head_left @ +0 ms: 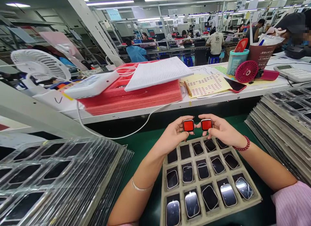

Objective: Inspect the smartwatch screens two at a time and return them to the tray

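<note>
My left hand (177,131) pinches a square smartwatch (188,125) whose screen glows red. In my right hand (217,126) is a second smartwatch (206,124), also lit red. The two watch bodies are held side by side, slightly apart, above the far edge of a beige compartment tray (179,190). Several dark-screened watch bodies, such as one in the near row (192,204), lie in its pockets at various angles. Two pockets at the far left, including one dark pocket (185,152), show no watch body.
Stacked clear trays (97,167) stand at the left, and another tray stack (272,122) at the right. Across the shelf are red foam (136,101), a paper pad (157,73), a white fan (40,65), a phone (235,85) and a pink fan (247,72). A white cable (126,135) hangs down.
</note>
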Motion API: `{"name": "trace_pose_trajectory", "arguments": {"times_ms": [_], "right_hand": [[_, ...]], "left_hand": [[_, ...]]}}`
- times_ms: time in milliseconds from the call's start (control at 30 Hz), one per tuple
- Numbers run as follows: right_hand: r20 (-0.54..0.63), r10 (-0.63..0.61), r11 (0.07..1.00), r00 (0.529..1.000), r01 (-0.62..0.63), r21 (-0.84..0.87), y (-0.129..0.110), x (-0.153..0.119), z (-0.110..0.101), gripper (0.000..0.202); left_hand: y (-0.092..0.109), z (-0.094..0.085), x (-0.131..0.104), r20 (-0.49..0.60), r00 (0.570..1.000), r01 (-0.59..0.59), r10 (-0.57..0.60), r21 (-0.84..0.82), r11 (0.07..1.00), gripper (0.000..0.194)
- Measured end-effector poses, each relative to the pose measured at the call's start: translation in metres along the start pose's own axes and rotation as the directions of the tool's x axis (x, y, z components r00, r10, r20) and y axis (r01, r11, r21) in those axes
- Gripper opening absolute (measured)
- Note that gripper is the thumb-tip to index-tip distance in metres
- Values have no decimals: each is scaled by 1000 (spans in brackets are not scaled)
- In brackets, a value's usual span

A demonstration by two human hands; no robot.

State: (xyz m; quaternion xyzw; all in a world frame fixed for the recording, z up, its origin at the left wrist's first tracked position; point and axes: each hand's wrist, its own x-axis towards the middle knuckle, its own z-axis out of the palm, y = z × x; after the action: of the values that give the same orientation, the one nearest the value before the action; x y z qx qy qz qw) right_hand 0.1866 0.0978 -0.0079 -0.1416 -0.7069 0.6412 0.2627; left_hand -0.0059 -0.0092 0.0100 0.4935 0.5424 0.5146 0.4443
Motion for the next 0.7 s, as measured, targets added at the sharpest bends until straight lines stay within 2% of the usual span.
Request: {"name": "trace_pose_trajectory", "arguments": {"times_ms": [267, 400, 567, 700], "right_hand": [[60, 36, 998, 998, -39, 56, 0, 1, -3, 60], [9, 38, 999, 999, -38, 12, 0, 0, -1, 51], [5, 34, 999, 999, -34, 12, 3, 0, 0, 58], [23, 54, 997, 998, -55, 59, 2, -2, -2, 62]], "left_hand": [[1, -3, 1, -8, 1000, 10, -10, -23, 1000, 57], [-2, -1, 2, -39, 999, -20, 20, 4, 1000, 46], [-4, -1, 2, -11, 999, -40, 40, 1, 999, 60], [-5, -4, 2, -20, 1000, -23, 21, -65, 998, 59]]}}
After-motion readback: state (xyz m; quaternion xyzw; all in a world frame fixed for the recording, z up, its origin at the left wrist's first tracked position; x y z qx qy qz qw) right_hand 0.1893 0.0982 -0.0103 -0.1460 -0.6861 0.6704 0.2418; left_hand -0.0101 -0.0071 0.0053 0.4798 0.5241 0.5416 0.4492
